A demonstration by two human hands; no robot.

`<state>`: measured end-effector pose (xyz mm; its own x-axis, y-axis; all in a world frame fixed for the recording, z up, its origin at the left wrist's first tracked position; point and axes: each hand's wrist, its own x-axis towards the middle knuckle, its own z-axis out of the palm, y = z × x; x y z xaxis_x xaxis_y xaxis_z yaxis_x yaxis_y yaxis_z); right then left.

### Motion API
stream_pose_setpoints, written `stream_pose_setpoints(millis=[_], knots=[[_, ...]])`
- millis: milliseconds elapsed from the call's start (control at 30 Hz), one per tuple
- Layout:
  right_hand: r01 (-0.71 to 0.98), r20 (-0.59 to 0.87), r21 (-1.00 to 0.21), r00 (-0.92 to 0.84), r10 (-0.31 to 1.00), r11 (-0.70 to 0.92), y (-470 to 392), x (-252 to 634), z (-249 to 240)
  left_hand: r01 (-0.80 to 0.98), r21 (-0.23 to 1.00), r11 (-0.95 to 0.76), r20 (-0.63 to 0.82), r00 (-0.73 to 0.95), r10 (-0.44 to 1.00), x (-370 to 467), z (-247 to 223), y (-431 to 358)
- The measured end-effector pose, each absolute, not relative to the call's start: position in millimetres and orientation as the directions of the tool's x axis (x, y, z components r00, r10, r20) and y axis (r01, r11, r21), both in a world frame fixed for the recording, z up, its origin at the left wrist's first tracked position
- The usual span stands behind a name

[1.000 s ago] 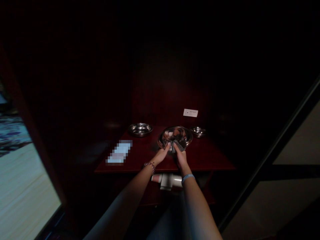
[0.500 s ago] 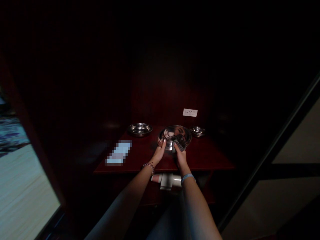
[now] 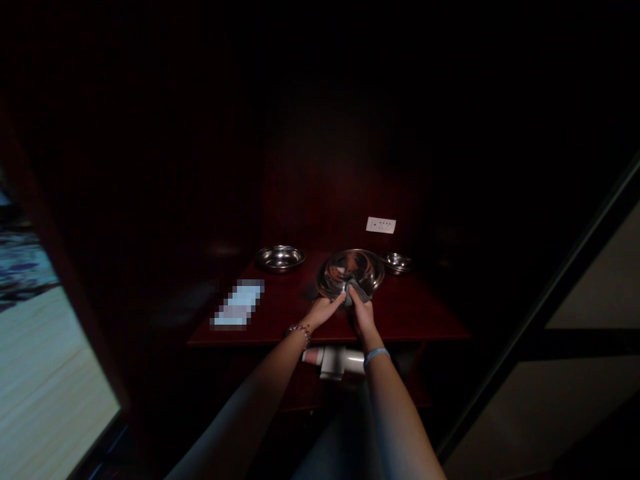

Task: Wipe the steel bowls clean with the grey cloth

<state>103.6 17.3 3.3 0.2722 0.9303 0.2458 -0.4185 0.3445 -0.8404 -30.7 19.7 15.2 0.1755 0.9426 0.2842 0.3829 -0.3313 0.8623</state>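
Note:
A shiny metal bowl [image 3: 345, 263] is tilted toward me above the dark red shelf. My left hand [image 3: 324, 311] grips its near rim, thumb on top and fingers hidden underneath. Close beside it, my right hand [image 3: 364, 312] is closed on a grey cloth [image 3: 359, 292] and presses it against the bowl's near edge. The thumbs nearly meet at the cloth. Behind and left of the hands, another metal bowl [image 3: 281, 259] rests on the shelf; a smaller one [image 3: 397, 263] sits at the right, partly behind the held bowl.
The dark red shelf [image 3: 420, 313] has a front edge just below my hands. A pixelated pale patch [image 3: 239, 305] lies at its left. Paper cups [image 3: 313, 357] and white items are underneath. A white socket plate [image 3: 381, 225] is on the back wall.
My left thumb has slid rightward along the bowl's near rim toward the cloth. The bowl has turned or shifted slightly. My right hand stays nearly in place with the cloth.

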Motion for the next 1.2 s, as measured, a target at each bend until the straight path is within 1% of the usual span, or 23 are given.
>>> stream_pose_setpoints(millis=[100,300,533,733,900,1100,1200], knots=[[-0.398,0.254,-0.848,0.272,0.928,0.349,16,103,4,0.379,0.877,-0.296,0.255,0.155,0.955,-30,15,21],[-0.382,0.273,-0.847,0.284,0.919,0.369,15,102,5,0.309,0.885,-0.348,0.306,0.175,0.936,-30,17,22],[-0.387,0.25,-0.847,0.316,0.915,0.365,17,102,3,0.208,0.919,-0.334,0.312,0.132,0.941,-29,20,21],[-0.396,0.241,-0.846,0.311,0.919,0.356,19,102,3,0.109,0.918,-0.382,0.38,0.047,0.924,-26,26,20],[-0.413,0.246,-0.835,0.31,0.918,0.363,18,102,4,0.134,0.905,-0.403,0.408,-0.01,0.913,-27,24,25],[-0.353,0.264,-0.858,0.319,0.91,0.373,18,102,4,0.036,0.892,-0.45,0.45,-0.168,0.877,-30,19,30],[-0.347,0.261,-0.861,0.326,0.909,0.371,19,102,3,0.01,0.882,-0.472,0.464,-0.204,0.862,-30,21,27]])
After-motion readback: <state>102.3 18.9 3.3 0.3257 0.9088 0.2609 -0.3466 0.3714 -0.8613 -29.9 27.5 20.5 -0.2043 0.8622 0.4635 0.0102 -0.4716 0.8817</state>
